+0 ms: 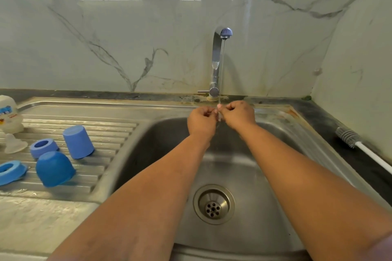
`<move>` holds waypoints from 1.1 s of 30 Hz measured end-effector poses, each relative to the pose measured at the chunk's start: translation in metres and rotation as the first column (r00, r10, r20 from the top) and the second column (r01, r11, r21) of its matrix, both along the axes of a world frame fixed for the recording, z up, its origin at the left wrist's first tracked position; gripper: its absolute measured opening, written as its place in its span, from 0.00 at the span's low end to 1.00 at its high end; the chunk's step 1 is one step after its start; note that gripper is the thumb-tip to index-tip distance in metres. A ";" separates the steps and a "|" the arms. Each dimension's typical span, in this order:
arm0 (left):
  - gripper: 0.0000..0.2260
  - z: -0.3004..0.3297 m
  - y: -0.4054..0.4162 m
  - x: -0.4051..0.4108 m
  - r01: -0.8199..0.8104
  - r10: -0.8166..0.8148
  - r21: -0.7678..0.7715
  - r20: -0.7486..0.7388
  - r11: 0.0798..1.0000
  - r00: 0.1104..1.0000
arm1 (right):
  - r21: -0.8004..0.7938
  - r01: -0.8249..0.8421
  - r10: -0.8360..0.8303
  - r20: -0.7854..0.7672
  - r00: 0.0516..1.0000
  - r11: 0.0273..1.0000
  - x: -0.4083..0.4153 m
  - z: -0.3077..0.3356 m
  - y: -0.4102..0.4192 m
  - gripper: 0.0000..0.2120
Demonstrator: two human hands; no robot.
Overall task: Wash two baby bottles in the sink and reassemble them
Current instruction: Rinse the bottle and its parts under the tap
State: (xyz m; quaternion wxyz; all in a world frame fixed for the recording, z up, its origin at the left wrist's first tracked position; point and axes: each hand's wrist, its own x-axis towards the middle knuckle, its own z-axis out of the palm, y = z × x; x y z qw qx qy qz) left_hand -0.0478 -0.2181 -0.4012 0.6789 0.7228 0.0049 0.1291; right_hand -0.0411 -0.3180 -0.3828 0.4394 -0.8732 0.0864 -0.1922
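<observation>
Far left on the drainboard (118, 131): a clear bottle (9, 115) with print stood at the edge, a clear teat (14, 144) just near of it. Right of that, a blue ring (43, 147), another blue ring (11, 171) at the near-left edge, a dark blue cap (55, 168) mouth down, a lighter blue cap (78, 141) mouth down, tilted. Sink (244, 165) basin in the middle, drain (213, 204) near. Left hand (201, 119) and right hand (238, 115) met under a thin stream from the tap (217, 59), fingers curled, pinching a small clear part (219, 115) between them; couldn't tell what part. Bottle brush (347, 135) lay on the dark worktop (331, 125) far right.
</observation>
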 end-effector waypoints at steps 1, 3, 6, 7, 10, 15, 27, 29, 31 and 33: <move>0.05 0.000 0.002 0.000 -0.018 0.017 0.030 0.041 0.999 0.999 | 0.027 0.006 -0.005 -0.049 0.999 1.000 0.001 0.000 0.003 0.19; 0.06 -0.001 0.010 0.004 -0.044 0.042 0.022 0.063 0.999 0.997 | 0.192 -0.036 0.062 -0.131 0.989 0.981 0.001 -0.003 0.011 0.19; 0.09 -0.003 0.019 0.008 -0.005 0.005 -0.129 -0.003 0.992 1.000 | 0.235 -0.043 0.070 -0.106 0.992 0.971 0.003 -0.006 0.015 0.15; 0.08 -0.004 0.020 0.008 0.007 -0.014 -0.187 -0.039 0.982 0.999 | 0.224 -0.037 0.052 -0.063 0.997 0.974 0.003 -0.006 0.013 0.11; 0.06 -0.008 0.015 0.008 -0.008 -0.016 -0.226 -0.105 0.974 0.994 | 0.382 -0.101 0.104 0.010 0.994 0.919 0.004 -0.003 0.009 0.05; 0.03 -0.008 0.006 0.004 0.056 -0.089 -0.253 -0.124 0.966 0.988 | 0.557 -0.203 0.254 -0.014 0.967 0.805 0.004 -0.008 0.004 0.07; 0.06 -0.002 0.004 -0.001 0.102 -0.171 -0.384 -0.150 0.918 0.974 | -0.084 -0.082 0.084 0.026 0.996 0.993 -0.009 0.002 -0.002 0.23; 0.06 -0.002 0.006 0.002 0.084 -0.165 -0.411 -0.165 0.908 0.972 | 0.114 -0.174 0.174 0.004 0.985 0.978 -0.008 -0.001 0.002 0.12; 0.07 -0.001 0.007 0.002 0.084 -0.185 -0.459 -0.180 0.884 0.966 | 0.361 -0.255 0.273 0.003 0.962 0.897 -0.008 -0.003 0.002 0.07; 0.09 0.000 0.008 0.001 0.103 -0.217 -0.481 -0.187 0.871 0.958 | 0.454 -0.266 0.292 0.014 0.956 0.850 -0.011 -0.003 -0.001 0.08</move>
